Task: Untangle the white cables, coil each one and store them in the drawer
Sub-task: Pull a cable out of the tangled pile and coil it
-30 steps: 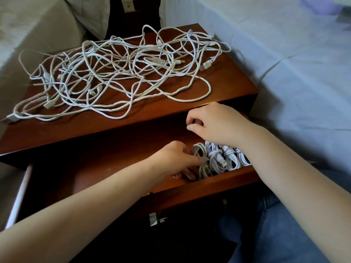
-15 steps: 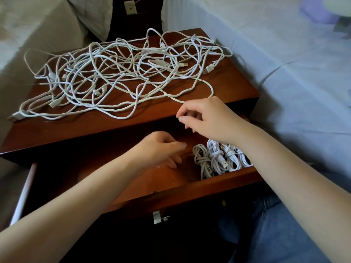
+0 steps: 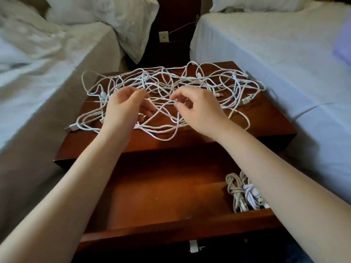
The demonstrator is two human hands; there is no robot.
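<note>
2 arms reach forward, left grip (image 3: 123,109) curled, right grip (image 3: 199,111) pinching.

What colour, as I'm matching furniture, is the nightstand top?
The nightstand top is glossy reddish-brown wood, seen in the head view.

Glossy reddish wood nightstand (image 3: 266,118), smooth white plastic cables (image 3: 190,82), matt cloth bedding (image 3: 266,44)

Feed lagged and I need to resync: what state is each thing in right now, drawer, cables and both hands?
Drawer: open, pulled out.
Tangled cables: knotted, spread on the nightstand top.
Coiled cables: bundled, in the drawer's front right corner.
Left hand: over the tangle, fingers curled; grip unclear.
Right hand: pinching one strand of the tangle.
</note>
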